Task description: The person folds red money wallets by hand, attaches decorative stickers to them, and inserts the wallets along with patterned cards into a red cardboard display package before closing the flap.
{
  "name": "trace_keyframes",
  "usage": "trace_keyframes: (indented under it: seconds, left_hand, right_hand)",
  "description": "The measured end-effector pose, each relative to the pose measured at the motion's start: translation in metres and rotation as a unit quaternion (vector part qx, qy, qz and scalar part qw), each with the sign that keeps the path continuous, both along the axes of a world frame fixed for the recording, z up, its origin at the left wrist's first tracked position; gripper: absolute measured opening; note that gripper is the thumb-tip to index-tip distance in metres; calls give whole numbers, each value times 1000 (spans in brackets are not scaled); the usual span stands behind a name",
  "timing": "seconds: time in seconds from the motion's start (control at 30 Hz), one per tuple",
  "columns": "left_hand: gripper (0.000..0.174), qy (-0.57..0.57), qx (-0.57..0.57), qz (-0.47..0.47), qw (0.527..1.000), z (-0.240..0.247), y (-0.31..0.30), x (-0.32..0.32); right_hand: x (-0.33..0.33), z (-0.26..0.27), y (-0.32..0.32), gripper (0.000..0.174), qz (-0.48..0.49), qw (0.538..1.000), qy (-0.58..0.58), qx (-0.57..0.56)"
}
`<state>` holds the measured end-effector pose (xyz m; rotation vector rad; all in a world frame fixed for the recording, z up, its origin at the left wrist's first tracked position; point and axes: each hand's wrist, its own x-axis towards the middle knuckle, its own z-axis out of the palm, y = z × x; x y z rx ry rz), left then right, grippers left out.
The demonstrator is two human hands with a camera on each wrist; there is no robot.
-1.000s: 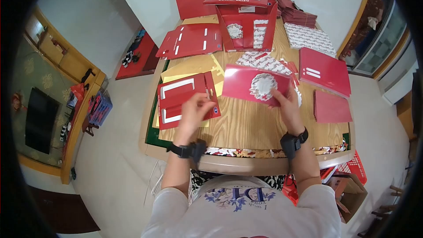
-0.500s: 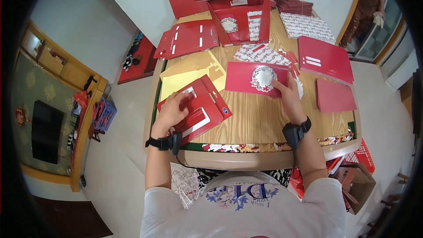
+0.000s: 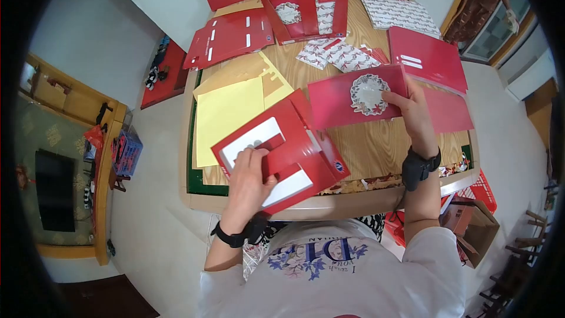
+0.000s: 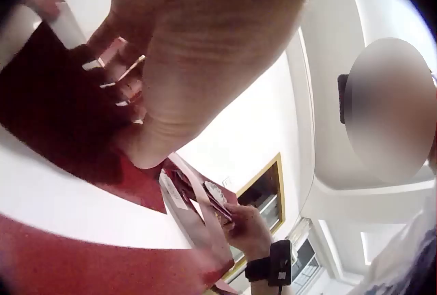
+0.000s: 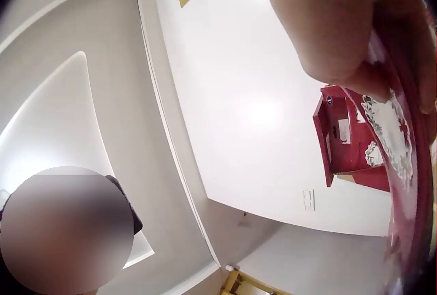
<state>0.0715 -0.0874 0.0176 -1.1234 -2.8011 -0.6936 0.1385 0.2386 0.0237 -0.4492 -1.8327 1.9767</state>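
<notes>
Left hand point(image 3: 247, 184): grips the red cardboard sleeve point(image 3: 312, 150), thumb on its red face, fingers bent at the upper of two white areas.
Red cardboard sleeve: under the left hand and extending to its right and beyond the fingertips; tilted, its near edge over the desk point(image 3: 288, 73) rim.
Right hand point(image 3: 416, 109): pinches the right end of the pink money wallet point(image 3: 335, 100), thumb on top, fingers behind.
Pink money wallet: mostly to the left of the right hand, white wreath cut-out point(image 3: 366, 91) uppermost and just beside the thumb tip.
Gap between wallet and sleeve: the wallet's left end meets the sleeve's far corner in the head view; contact cannot be determined.
Yellow sheet point(image 3: 226, 121): flat, beyond the left hand.
Patterned cards point(image 3: 353, 57): beyond the right hand and to its left, past the wallet.
Slotted crimson stack point(image 3: 432, 62): beyond the right hand.
Plain pink stack point(image 3: 452, 112): just right of the right hand.
Red display box point(image 3: 303, 23): well beyond both hands.
</notes>
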Motion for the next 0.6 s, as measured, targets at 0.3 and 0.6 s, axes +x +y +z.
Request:
trace_keyframes:
  seconds: [0.3,0.6]
  left_hand:
    - [49,-76,-24,-87,993,-30,18,2]
    - [50,-101,-38,-132,985,-25,18,2]
  right_hand:
    - [59,-16,15,41,-72,995,-18,-63]
    - [83,-51,5,31,-19,987,-155,-45]
